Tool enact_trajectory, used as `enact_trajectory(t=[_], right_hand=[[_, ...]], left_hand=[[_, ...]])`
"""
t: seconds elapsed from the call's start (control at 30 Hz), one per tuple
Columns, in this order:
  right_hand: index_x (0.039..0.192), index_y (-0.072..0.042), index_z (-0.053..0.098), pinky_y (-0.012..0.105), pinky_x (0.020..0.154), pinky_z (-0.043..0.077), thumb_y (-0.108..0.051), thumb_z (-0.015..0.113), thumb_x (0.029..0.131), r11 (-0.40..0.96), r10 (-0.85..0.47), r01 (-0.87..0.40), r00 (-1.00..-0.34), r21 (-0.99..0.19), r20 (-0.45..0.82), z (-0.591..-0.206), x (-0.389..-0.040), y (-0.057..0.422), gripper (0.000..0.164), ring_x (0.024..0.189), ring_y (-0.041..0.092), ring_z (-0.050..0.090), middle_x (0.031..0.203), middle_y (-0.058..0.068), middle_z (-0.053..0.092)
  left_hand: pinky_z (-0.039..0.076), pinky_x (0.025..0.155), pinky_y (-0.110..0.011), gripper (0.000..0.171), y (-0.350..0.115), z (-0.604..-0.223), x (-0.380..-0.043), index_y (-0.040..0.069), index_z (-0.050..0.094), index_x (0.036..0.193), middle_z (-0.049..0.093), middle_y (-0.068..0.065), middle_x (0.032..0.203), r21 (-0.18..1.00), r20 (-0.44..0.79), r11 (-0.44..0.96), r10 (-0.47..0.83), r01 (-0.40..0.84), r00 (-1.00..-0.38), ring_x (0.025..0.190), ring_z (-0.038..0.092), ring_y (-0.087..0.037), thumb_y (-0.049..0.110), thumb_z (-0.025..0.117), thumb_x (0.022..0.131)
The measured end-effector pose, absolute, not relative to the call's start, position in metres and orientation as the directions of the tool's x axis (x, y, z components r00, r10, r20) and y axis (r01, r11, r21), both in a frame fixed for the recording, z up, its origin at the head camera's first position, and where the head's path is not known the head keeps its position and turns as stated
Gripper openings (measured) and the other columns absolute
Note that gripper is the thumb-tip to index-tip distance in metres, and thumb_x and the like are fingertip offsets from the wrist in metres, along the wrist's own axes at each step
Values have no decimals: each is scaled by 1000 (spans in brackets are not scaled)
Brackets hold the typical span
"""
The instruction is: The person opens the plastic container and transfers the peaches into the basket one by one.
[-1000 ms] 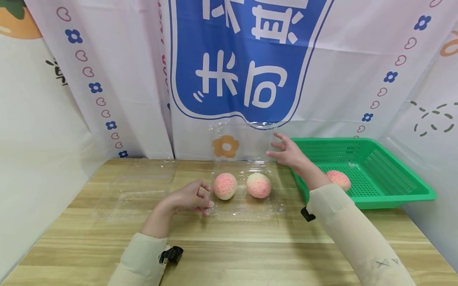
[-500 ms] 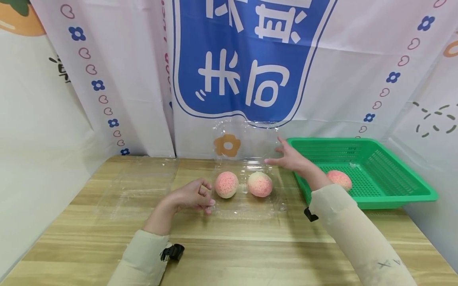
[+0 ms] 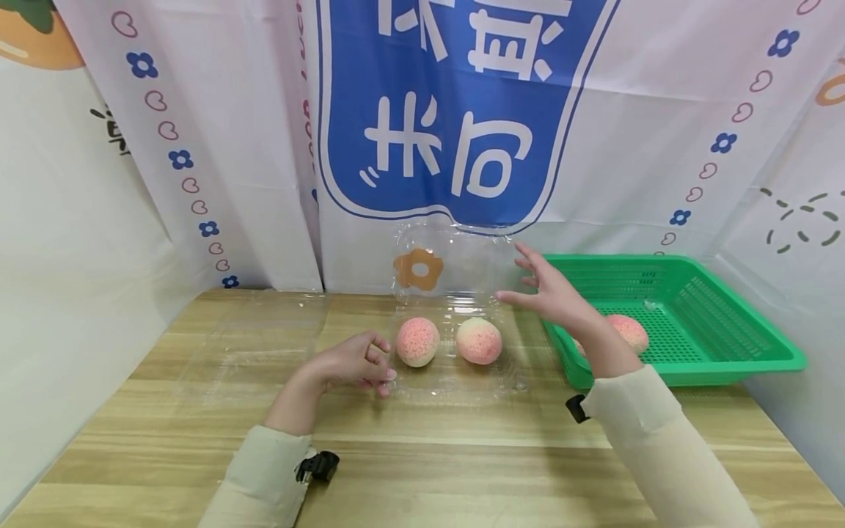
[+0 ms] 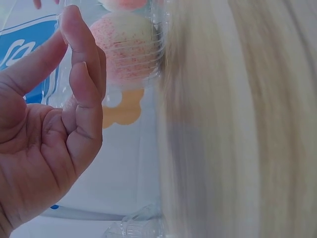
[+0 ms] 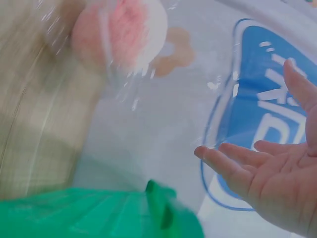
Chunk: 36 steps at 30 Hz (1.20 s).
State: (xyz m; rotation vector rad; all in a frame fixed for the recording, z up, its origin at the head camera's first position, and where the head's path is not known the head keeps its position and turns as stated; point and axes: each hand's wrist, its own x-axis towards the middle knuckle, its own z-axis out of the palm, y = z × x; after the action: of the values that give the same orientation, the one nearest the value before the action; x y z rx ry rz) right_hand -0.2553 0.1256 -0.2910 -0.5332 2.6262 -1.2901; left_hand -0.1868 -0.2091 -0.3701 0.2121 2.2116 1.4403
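In the head view, two pink-and-cream speckled peaches, the left one (image 3: 417, 342) and the right one (image 3: 479, 341), sit side by side in a clear plastic clamshell box (image 3: 449, 396). Its see-through lid (image 3: 462, 260) stands raised behind them against the backdrop. My left hand (image 3: 353, 361) is at the box's left front corner, thumb and index fingertip pinching its edge; the left wrist view shows these fingertips (image 4: 72, 22) meeting beside a peach (image 4: 124, 49). My right hand (image 3: 551, 293) is beside the lid's right side, fingers spread and holding nothing, its palm (image 5: 292, 178) visible in the right wrist view.
A green plastic basket (image 3: 726, 367) stands at the right with a peach (image 3: 627, 334) in it; another peach (image 3: 581, 347) shows partly behind my right forearm. A second clear box (image 3: 257, 352) lies open on the left of the wooden table (image 3: 429, 469). A printed cloth hangs behind.
My right hand has shifted slightly right, its forearm swinging rightward so part of another peach in the basket shows. My left hand stays at the box corner.
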Motion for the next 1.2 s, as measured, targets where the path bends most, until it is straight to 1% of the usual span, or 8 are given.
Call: enact_trajectory(t=[0.1,0.27,0.43,0.6,0.8,0.9,1.0,1.2], right_hand=[[161,-25,5,63,113,32,-28,73,91,536,-394,-272,-918,-799,48,-293,-246,123,98,147,46,27,165,15,20],[161,-18,9,64,111,34,-25,74,90,510,-420,-317,-903,-800,90,-309,-234,116,96,144,49,31,163,19,24],[160,-12,12,66,109,35,-26,75,90,494,-448,-324,-890,-807,83,-332,-230,109,95,142,52,31,159,25,30],[158,-9,18,65,110,34,-22,75,90,505,-457,-324,-887,-800,71,-354,-231,103,90,140,53,35,154,28,35],[155,-5,26,65,109,35,-20,77,87,547,-455,-371,-884,-751,106,-371,-229,98,86,136,51,41,151,29,40],[154,-3,30,62,113,33,-21,79,85,571,-466,-395,-878,-720,112,-375,-228,94,87,139,47,39,152,28,39],[151,0,35,61,114,31,-20,81,83,591,-499,-447,-856,-671,131,-377,-227,91,84,141,46,38,152,28,40],[148,-2,41,61,113,33,-14,82,81,596,-536,-504,-829,-625,158,-379,-225,87,79,138,44,42,147,25,47]], left_hand=[[53,74,-35,50,-210,-370,-187,-9,34,132,68,-4,78,892,-315,433,385,-132,-867,68,69,-14,6,63,95],[54,73,-35,49,-211,-369,-187,-9,34,131,68,-4,79,896,-320,421,388,-143,-864,69,70,-15,5,64,95],[54,72,-34,50,-211,-370,-186,-9,34,132,68,-5,79,901,-318,406,386,-150,-866,69,70,-15,5,65,94],[56,74,-37,51,-211,-371,-186,-9,34,131,69,-5,79,906,-310,400,399,-141,-863,69,71,-16,5,65,94],[54,70,-34,47,-210,-373,-187,-9,37,128,70,-11,82,911,-313,383,409,-150,-857,67,70,-15,4,65,93],[52,67,-31,46,-210,-375,-187,-9,38,127,71,-13,84,914,-315,377,415,-154,-854,67,70,-14,4,65,93],[52,66,-30,45,-210,-375,-188,-9,37,127,71,-12,85,915,-317,372,420,-158,-850,67,71,-14,4,65,93],[53,67,-31,46,-211,-374,-187,-9,36,127,71,-9,83,917,-320,363,423,-165,-848,68,71,-15,4,64,93]])
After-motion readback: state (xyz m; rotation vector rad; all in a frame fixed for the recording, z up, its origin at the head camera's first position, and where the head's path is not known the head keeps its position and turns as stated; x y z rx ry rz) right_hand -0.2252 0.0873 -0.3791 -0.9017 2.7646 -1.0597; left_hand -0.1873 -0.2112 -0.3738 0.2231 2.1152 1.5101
